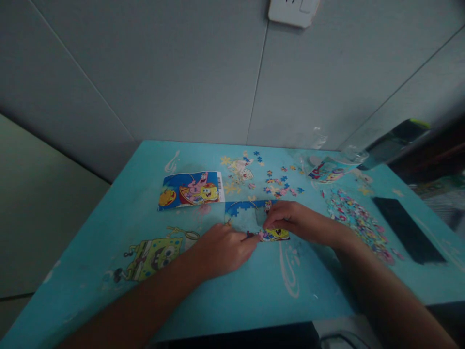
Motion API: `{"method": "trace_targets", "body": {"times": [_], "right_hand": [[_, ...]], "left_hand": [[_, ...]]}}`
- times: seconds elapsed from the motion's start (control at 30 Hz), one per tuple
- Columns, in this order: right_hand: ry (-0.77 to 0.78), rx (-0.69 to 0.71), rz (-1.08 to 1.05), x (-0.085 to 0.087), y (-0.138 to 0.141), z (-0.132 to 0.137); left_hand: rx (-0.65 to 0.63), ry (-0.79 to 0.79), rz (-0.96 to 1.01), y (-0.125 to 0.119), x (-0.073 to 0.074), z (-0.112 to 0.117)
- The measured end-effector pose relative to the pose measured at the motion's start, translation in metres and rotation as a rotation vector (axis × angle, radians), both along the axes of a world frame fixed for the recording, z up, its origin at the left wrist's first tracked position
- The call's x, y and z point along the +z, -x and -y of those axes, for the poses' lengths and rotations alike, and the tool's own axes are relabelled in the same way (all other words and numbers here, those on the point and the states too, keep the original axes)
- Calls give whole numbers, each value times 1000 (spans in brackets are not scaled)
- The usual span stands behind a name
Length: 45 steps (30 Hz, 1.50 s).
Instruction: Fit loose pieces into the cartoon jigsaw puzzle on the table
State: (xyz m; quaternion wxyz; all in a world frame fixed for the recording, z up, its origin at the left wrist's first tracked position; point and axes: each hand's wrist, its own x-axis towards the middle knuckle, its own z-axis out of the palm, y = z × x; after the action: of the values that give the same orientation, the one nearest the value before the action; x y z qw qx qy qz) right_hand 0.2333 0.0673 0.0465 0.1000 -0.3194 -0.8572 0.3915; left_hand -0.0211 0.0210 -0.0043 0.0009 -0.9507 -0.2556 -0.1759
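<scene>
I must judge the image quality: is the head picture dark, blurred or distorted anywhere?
Head view: dim overall, no glare; the right edge is smeared, so the dark object there is unclear; the table edges splay from wide-lens distortion; the left hand, right hand and partly built puzzle are soft but readable.

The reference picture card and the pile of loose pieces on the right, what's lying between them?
In the head view, the partly built puzzle under both hands, plus scattered loose pieces, lie between the reference picture card and the pile.
</scene>
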Motion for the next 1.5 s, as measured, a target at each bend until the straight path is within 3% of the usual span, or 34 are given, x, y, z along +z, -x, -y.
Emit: {"method": "trace_targets", "body": {"times": [0.27,0.67,1.3,1.5], "right_hand": [[-140,1,11,-10,-2,2],[-315,25,22,-11,6,3],[-348,34,54,-14,5,3],[-411,-25,107,-14,6,6]], "left_hand": [[6,-7,-10,1,-1,1],[-5,-12,4,0,1,0],[-8,19,-11,1,0,0],[-1,34,-9,2,1,1]]}}
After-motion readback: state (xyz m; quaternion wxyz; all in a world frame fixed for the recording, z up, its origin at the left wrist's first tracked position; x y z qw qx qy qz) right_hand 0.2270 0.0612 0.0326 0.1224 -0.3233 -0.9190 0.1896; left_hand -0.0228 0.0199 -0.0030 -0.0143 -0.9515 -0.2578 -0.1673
